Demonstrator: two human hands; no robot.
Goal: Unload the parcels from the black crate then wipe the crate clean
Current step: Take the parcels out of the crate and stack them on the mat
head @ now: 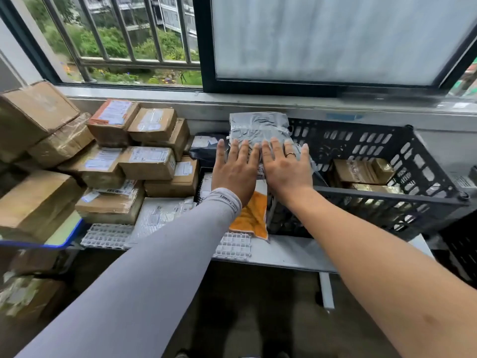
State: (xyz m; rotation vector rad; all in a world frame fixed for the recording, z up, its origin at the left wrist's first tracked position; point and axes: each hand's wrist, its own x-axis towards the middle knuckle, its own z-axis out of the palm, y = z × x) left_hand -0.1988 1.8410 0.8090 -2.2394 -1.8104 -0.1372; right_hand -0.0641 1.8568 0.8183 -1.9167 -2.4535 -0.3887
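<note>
Grey plastic wraps the parcel point(259, 127) that both hands press on, at the left end of the black crate point(402, 161), beside the stacked boxes point(144, 161). The left hand point(236, 171) and right hand point(286, 169) lie flat, fingers straight and spread, gripping nothing. More parcels point(361, 171) sit inside the crate. An orange cloth point(254, 215) lies below the wrists. To do this well, I would slide the bag fully onto the pile, check it sits steady, then go back for the rest.
</note>
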